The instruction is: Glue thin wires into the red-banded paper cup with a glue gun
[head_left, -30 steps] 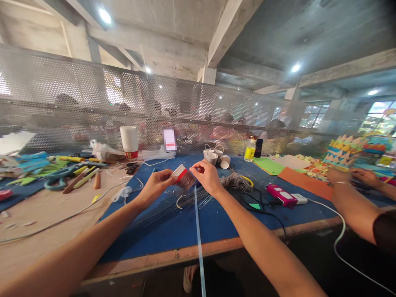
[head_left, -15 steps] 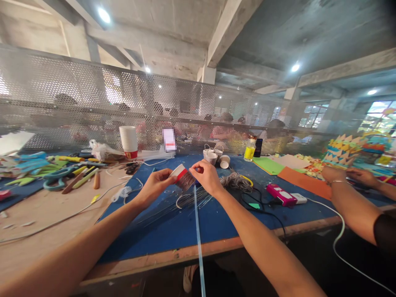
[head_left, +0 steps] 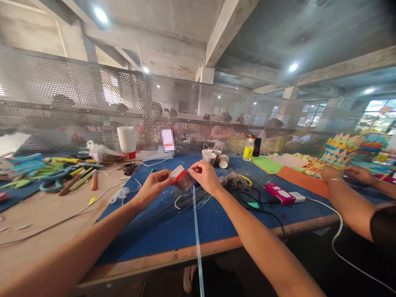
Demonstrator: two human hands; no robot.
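A paper cup (head_left: 179, 175) with a white and red band and a greyish-brown lower part is tilted on its side, above the blue mat. My left hand (head_left: 154, 186) grips it from the left, thumb and fingers closed on its white end. Close to the cup's other end, my right hand (head_left: 205, 176) is pinched; whatever lies between those fingertips is too small to make out. Beneath both hands spread thin wires (head_left: 185, 202), and a long pale-blue strip (head_left: 197, 231) runs over the table edge. A tangled grey cord bundle (head_left: 234, 180) lies right of my right hand.
Small white cups (head_left: 209, 156) stand behind my hands. Scissors (head_left: 52, 181) and several tools lie left, near a stack of paper cups (head_left: 126, 140). Rightward are a yellow-labelled bottle (head_left: 248, 148), a magenta device (head_left: 280, 194), orange paper (head_left: 301, 181) and a co-worker's arms (head_left: 349, 198).
The view has shifted slightly. Both hands keep nearly the same pose on and beside the cup, with no other clear difference.
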